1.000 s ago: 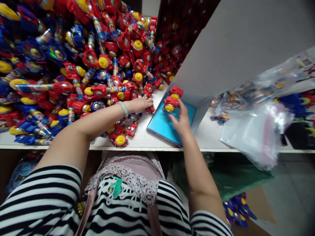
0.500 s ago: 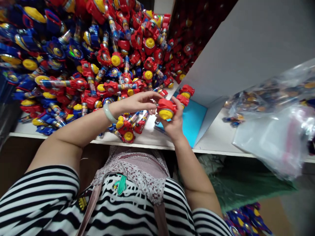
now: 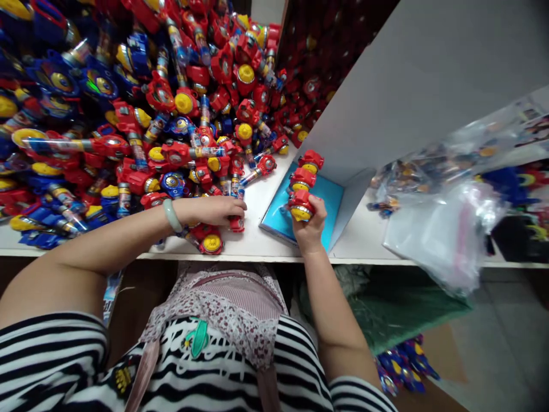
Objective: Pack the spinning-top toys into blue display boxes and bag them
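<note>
My right hand (image 3: 310, 228) is closed round the nearest of several red toys with yellow discs (image 3: 301, 205), which form a row above a blue panel (image 3: 274, 214). Farther along that row are a middle toy (image 3: 302, 178) and a far one (image 3: 312, 160). To the left, my left hand (image 3: 214, 210), with a pale bangle on its wrist, has its fingers bent down over another red toy (image 3: 237, 223) on the white shelf. Close below that hand lies a red toy with a yellow disc (image 3: 211, 243).
A big heap of red and blue toys (image 3: 163, 151) covers the left and back of the shelf (image 3: 274, 252). A grey-white board (image 3: 369, 103) stands at the right. Beyond it lie clear plastic bags (image 3: 433, 229). Green sheeting (image 3: 412, 309) hangs below the shelf.
My left hand has moved left and down, away from the toys at my right hand, to a red toy on the shelf. The whole view has shifted, with the heap farther left.
</note>
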`<state>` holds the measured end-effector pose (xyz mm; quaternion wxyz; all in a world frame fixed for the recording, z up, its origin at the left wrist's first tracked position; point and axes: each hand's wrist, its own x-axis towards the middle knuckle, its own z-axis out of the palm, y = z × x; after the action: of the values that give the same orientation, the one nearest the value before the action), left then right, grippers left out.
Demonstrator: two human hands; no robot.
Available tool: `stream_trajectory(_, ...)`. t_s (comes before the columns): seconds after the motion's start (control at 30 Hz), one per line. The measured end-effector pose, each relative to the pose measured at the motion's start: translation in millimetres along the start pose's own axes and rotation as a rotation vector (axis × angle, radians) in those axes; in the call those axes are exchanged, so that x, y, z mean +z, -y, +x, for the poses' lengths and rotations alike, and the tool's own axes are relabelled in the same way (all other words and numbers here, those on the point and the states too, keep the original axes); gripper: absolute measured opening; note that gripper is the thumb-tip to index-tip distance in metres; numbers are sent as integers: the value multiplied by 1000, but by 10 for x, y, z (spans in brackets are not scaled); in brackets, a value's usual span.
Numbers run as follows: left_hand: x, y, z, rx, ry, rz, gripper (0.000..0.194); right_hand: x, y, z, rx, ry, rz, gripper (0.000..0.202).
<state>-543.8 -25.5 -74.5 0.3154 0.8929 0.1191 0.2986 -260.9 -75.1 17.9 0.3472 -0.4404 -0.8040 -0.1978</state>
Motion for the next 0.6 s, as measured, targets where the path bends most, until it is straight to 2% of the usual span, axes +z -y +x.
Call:
stream_trajectory(0.07,-96,46,-27,38,-32,-189,25,-15,-63,16,50,-21,7,56)
stream_trajectory(0.1,-142,56,-44,15,-79,-275,27,-15,-96,28,86,-56,10,60)
stream_trajectory(0.17,-219,42,-80,-98,-198,-422,34,-6,-141,55,128,-96,21,65)
stream_trajectory(0.27,-292,-43,-128,-246,-328,-611,42,-2,-131,89,81,-54,33,59)
stream_trajectory(0.43,-319,-119,-155,-302,-630,-748,42,-12,-28,92,-2,6,36,61)
stream_trajectory(0.6,-255,-35,-121,-254,-711,-839,46,21,-67,96,-71,-86,94,62)
